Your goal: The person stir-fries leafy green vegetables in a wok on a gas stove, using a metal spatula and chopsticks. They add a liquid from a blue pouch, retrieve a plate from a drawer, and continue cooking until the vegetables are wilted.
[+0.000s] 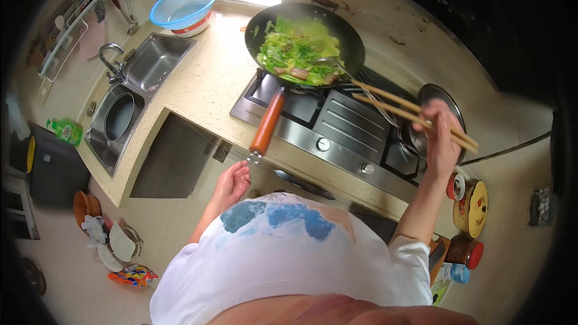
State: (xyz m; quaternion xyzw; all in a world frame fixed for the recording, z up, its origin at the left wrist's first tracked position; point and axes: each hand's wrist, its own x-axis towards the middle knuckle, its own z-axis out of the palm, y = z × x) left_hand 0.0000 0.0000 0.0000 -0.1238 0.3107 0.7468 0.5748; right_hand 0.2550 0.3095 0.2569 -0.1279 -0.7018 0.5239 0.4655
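A black wok (355,48) sits on the far left burner, full of chopped green leafy vegetables (295,45) with pinkish-brown pieces among them. Its orange-brown wooden handle (269,121) points toward me. Just below the handle's end is my left hand (233,184), holding nothing, its fingers curled in. My right hand (444,129) is closed around long wooden chopsticks (394,103), whose tips point at the wok's right edge; motion blurs the hand slightly. A metal spoon-like utensil (380,107) rests with its head in the vegetables and its handle out to the right, under the chopsticks.
A round lid (438,93) lies at the right of the stainless gas stove (349,129). Left are a double sink (150,66) with a dark pan (120,117) and a blue-rimmed basin (182,12). A yellow-lidded pot (475,207) and a red-lidded jar (468,251) stand at right.
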